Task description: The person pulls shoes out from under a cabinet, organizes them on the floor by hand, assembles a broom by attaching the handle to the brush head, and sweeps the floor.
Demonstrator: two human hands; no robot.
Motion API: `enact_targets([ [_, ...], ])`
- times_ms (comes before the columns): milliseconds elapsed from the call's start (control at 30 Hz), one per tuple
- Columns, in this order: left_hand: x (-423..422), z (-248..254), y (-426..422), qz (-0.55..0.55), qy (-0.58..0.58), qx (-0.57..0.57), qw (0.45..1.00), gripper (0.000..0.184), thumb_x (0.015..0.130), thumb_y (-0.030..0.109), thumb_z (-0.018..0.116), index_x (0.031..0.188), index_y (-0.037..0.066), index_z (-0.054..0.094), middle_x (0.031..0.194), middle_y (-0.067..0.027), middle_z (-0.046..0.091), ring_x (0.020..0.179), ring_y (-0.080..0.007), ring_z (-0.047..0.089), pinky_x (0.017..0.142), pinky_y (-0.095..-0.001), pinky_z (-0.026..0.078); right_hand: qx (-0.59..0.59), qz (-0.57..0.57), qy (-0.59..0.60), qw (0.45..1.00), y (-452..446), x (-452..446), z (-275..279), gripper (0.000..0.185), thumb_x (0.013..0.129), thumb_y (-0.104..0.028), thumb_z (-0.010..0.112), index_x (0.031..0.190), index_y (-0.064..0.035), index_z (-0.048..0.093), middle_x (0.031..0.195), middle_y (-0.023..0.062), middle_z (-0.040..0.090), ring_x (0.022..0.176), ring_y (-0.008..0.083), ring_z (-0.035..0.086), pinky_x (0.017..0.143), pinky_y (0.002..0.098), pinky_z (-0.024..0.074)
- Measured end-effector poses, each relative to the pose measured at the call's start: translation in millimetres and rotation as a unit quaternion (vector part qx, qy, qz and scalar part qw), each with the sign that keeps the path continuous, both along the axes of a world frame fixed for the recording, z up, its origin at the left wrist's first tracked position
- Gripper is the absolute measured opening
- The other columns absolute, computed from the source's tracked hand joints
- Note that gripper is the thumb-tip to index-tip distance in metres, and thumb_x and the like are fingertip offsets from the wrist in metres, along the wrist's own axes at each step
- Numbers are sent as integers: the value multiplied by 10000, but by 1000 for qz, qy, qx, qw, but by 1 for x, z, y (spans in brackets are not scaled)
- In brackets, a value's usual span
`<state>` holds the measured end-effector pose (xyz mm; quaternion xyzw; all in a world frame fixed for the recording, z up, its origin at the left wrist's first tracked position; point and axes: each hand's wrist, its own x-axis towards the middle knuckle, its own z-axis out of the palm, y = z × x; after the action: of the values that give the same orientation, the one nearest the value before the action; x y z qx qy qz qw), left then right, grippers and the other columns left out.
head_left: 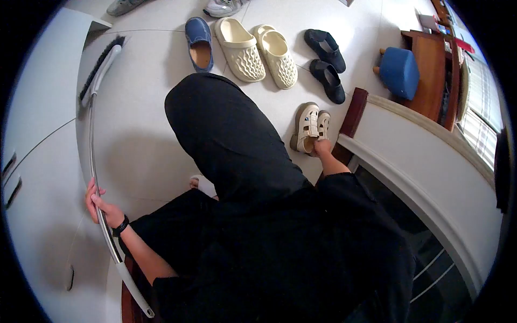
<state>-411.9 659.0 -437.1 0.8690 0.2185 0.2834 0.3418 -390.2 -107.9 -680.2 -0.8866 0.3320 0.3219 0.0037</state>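
My left hand (103, 206) is wrapped round the metal pole of a long-handled broom (91, 134). Its dark bristles are at the far left against the white cabinet, and its grey-white grip end reaches down near my side. On the right, my right hand (323, 147) has hold of the heel end of a pair of beige cut-out shoes (308, 123). The shoes are side by side, toes pointing away from me; whether they touch the floor I cannot tell. My fingertips are partly hidden by the shoes.
Ahead on the tiled floor are a blue loafer (199, 46), cream clogs (242, 54) and black shoes (326, 64). White cabinets (40, 134) line the left. A door frame (414, 140) and a blue stool (398, 72) are on the right.
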Motion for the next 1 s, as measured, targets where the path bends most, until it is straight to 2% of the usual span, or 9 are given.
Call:
enact_targets([
  [300, 5, -2, 0, 10, 8, -9, 1000, 264, 995, 176, 417, 997, -38, 572, 1126, -201, 650, 805, -219, 596, 664, -314, 489, -49, -245, -75, 965, -12, -4, 10, 471, 828, -387, 650, 1058, 24, 651, 1067, 211, 658, 948, 336, 658, 749, 459, 531],
  [467, -3, -9, 7, 22, 28, -30, 999, 242, 984, 160, 422, 989, -23, 581, 1141, -197, 644, 870, -225, 614, 692, -318, 496, 163, -625, -257, 718, -48, -6, -8, 277, 831, -166, 727, 1015, -28, 573, 807, 137, 618, 725, 327, 617, 641, 413, 531],
  [533, 0, -6, 4, 22, 25, -20, 999, 238, 983, 159, 426, 984, -21, 581, 1133, -197, 646, 864, -223, 613, 692, -315, 497, 121, -5, 48, 992, -113, -27, -46, 335, 840, -333, 702, 985, -43, 619, 822, 135, 651, 759, 343, 634, 653, 428, 539],
  [567, 2, -4, 5, 7, 27, -22, 999, 234, 982, 159, 430, 978, -19, 581, 1126, -198, 649, 857, -220, 612, 693, -312, 497, 21, 251, 47, 967, -149, -40, -69, 390, 844, -417, 689, 970, -50, 642, 830, 134, 667, 775, 351, 642, 659, 436, 543],
  [667, 0, 0, 7, 9, 44, -15, 999, 238, 982, 178, 449, 957, -16, 583, 1114, -199, 653, 841, -206, 609, 696, -302, 498, 110, -195, -67, 972, -119, -15, -62, 402, 886, -401, 622, 1008, -18, 643, 858, 164, 674, 772, 339, 651, 663, 440, 533],
  [733, 2, 3, 1, 3, 48, -20, 999, 251, 981, 199, 462, 944, -13, 590, 1118, -184, 656, 836, -197, 611, 694, -299, 498, 172, -604, -160, 762, -101, 3, -46, 426, 928, -385, 555, 1047, 15, 644, 885, 194, 682, 768, 326, 659, 667, 444, 524],
  [833, 3, 7, 0, 14, 52, -10, 998, 268, 984, 209, 460, 929, -15, 596, 1114, -175, 660, 839, -201, 617, 693, -297, 500, -177, -139, -187, 956, -67, 22, -11, 329, 934, -309, 537, 1010, -7, 644, 803, 174, 661, 713, 311, 652, 630, 446, 517],
  [933, 8, 16, -4, 10, 63, -14, 998, 286, 988, 208, 451, 908, -22, 601, 1108, -170, 663, 851, -207, 625, 704, -304, 509, 28, 150, -330, 931, -17, 71, -5, 265, 916, -191, 446, 965, -35, 655, 970, 188, 664, 902, 373, 621, 787, 428, 476],
  [1000, 8, 19, -5, 8, 71, -11, 997, 291, 988, 206, 451, 900, -27, 603, 1104, -168, 665, 859, -209, 628, 711, -309, 514, 223, 20, -379, 898, 64, 132, 12, 282, 831, -24, 452, 1084, -16, 576, 1049, 184, 607, 1004, 332, 586, 853, 410, 463],
])
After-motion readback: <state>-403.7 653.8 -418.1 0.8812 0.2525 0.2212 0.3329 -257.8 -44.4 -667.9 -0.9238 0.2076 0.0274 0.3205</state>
